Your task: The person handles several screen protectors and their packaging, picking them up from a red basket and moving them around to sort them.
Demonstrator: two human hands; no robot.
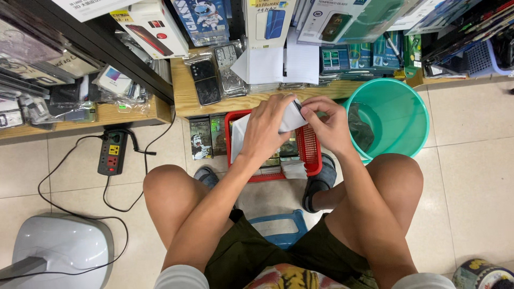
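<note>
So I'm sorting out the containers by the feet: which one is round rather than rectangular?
The teal bucket on the floor just beyond the right hand is the round one. The red basket under both hands is rectangular with mesh sides.

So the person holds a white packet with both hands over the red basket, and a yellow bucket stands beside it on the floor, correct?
Not quite: the bucket is teal green, not yellow, as the head view shows. The rest holds: left hand and right hand hold the white packet over the red basket.

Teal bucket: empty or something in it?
Not empty. The teal bucket stands upright on the floor, with a crumpled clear plastic wrapper lying inside against its left wall; most of the interior is bare.
</note>
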